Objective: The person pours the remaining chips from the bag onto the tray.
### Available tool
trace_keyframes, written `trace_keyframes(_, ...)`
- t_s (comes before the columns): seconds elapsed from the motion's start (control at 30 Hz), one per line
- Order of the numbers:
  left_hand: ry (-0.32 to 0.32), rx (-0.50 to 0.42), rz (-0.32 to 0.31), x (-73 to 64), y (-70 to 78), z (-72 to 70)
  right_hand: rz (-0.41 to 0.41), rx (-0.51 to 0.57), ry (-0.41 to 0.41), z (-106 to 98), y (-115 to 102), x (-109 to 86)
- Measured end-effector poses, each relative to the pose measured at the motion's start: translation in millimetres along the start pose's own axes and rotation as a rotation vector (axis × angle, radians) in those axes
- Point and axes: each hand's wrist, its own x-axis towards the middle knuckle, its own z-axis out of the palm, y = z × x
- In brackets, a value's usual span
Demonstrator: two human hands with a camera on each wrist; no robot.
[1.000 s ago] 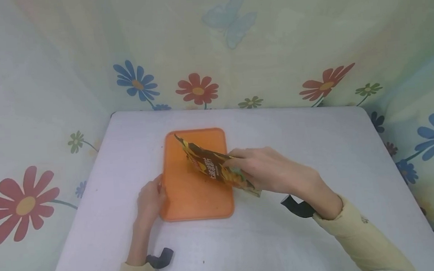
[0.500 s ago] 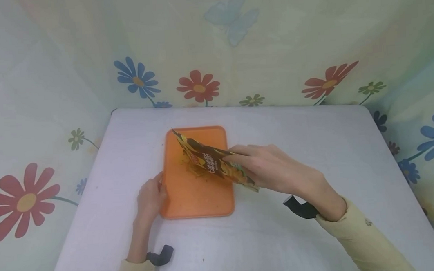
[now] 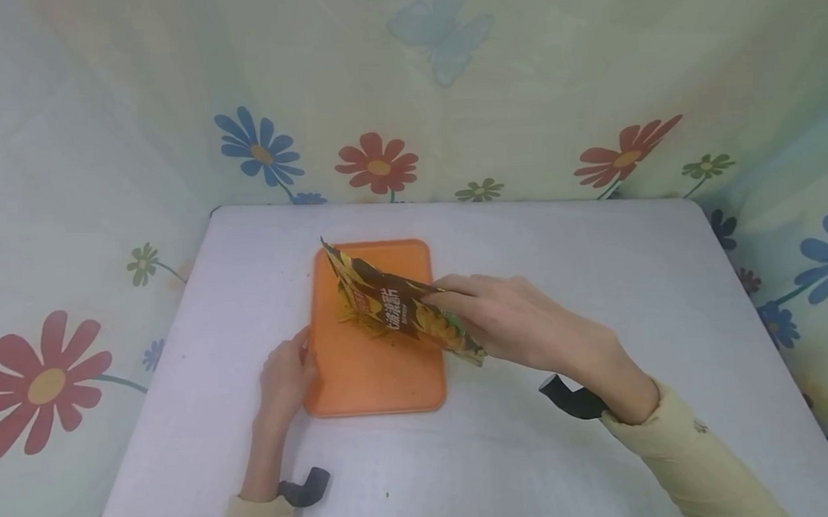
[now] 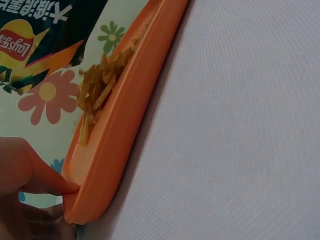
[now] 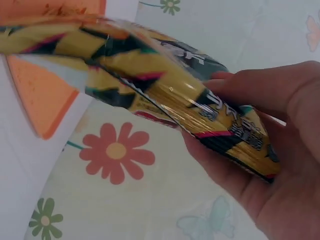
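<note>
My right hand (image 3: 529, 315) grips a dark and yellow Lay's chip bag (image 3: 405, 306), slanted over the orange tray (image 3: 386, 389) with its far end lowest over the left part. A heap of ridged yellow-brown chips (image 4: 102, 85) lies in the tray, partly hidden beneath the bag in the head view. At the tray's left side, my left hand (image 3: 284, 378) pinches the rim, the thumb inside it in the left wrist view. The right wrist view shows the bag (image 5: 165, 90) between thumb and fingers.
A white cloth covers the table (image 3: 568, 258) under the tray. Small crumbs dot the cloth, one near the front (image 3: 387, 494). Behind and at the sides hangs a flowered curtain (image 3: 517, 89).
The bag has shifted slightly left and away over the tray. Chips have come out beneath it, and the heap has grown. My left hand stays at the tray's rim.
</note>
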Motion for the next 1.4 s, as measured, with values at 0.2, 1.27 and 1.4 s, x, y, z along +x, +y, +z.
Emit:
trace_keyframes(0.2, -0.01, 0.006, -0.007, 0.4, -0.2, 0.0, 0.028, -0.005, 0.004, -1, 0, -1.0)
trace_keyframes(1.27, -0.021, -0.003, -0.005, -1.1, 0.1, -2.9, 0.034, 0.008, 0.091, -17, 4, -7.0)
trace_keyframes(1.4, -0.017, 0.008, -0.006, 0.1, -0.1, -2.7, 0.041, -0.01, 0.104, -18, 6, -7.9)
